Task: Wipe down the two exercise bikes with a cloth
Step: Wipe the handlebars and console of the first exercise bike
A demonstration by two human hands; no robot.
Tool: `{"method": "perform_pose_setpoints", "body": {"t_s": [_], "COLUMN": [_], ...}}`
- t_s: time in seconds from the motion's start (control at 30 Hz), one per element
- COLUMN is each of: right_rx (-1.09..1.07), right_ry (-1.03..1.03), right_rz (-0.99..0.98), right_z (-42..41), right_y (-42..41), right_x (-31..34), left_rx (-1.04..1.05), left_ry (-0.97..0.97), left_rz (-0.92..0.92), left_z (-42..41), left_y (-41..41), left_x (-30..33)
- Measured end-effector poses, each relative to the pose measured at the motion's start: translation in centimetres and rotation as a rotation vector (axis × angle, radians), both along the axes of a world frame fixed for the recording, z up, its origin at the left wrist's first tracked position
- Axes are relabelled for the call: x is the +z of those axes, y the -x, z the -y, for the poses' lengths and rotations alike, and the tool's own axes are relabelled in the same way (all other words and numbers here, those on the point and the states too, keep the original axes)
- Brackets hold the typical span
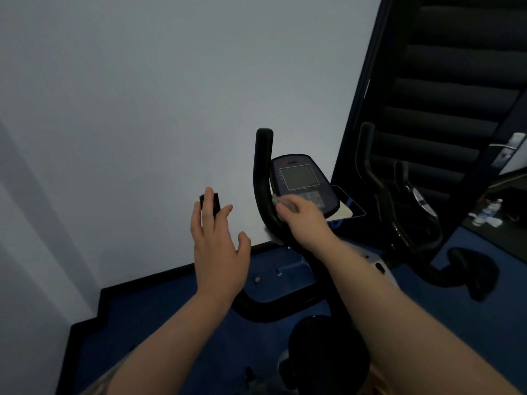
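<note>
Two bare forearms reached out over the dark saddle point(328, 346) of the nearer exercise bike point(299, 283). Left hand point(218, 246) hovered with fingers spread straight before the left handlebar end point(210, 203); right hand point(303, 218) had its grip clamped on a pale cloth point(281, 201) against the right handlebar point(263, 178), below the console point(299, 178). Beyond stood a second bike point(399, 201)

- I see black handlebars point(263, 178) just left of my cloth grip
- Grey screen on the dark console point(299, 178) just above that grip
- Pale grey cloth point(281, 201)
- Blue floor point(159, 323) below, black skirting point(148, 280), white wall point(142, 95)
</note>
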State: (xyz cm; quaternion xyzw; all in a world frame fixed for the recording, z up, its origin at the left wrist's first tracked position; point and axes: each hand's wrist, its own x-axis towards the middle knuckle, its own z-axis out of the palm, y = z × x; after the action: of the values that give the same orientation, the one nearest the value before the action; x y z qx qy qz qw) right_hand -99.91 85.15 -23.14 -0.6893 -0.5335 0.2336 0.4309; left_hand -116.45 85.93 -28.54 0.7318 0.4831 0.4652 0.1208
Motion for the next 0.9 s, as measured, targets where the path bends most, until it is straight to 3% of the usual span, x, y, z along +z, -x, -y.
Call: {"method": "perform_pose_setpoints", "body": {"t_s": [0.1, 0.2, 0.27, 0.33, 0.43, 0.57, 0.63, 0.7, 0.9], "right_rx": [0.035, 0.129, 0.091, 0.0, -0.077, -0.058, -0.006, -0.01, -0.099], "right_ry": [0.01, 0.177, 0.167, 0.028, -0.024, -0.173, -0.083, 0.054, -0.093], "right_rz": [0.26, 0.454, 0.397, 0.32, 0.343, 0.371, 0.401, 0.411, 0.207], "right_z": [3.7, 5.4, 4.2, 1.8, 0.6, 6.4, 9.1, 9.9, 7.9], "right_y": [-1.8, -4.2, -4.0, -2.2, 1.3, 0.3, -1.9, -3.8, -1.4], "right_x": [-1.0, 1.1, 2.7, 3.0, 0.5, -2.2, -2.0, -0.9, -2.0], "left_rx": [0.005, 0.002, -0.002, -0.007, 0.013, -0.152, -0.285, -0.321, -0.301], "left_ry": [-0.001, -0.011, -0.008, -0.009, -0.007, -0.32, -0.39, -0.343, -0.154], "left_rz": [0.005, 0.017, 0.014, -0.002, -0.039, -0.206, -0.237, -0.213, -0.156], "left_z": [-0.1, -0.2, -0.1, -0.1, 0.1, 0.4, 0.6, 0.9, 1.2], "left_y": [-0.2, -0.2, -0.2, 0.0, 0.0, 0.0, 0.1, 0.2, 0.1], "left_x": [-0.1, -0.4, -0.5, -0.5, 0.0, 0.0, -0.3, -0.2, 0.5]}}
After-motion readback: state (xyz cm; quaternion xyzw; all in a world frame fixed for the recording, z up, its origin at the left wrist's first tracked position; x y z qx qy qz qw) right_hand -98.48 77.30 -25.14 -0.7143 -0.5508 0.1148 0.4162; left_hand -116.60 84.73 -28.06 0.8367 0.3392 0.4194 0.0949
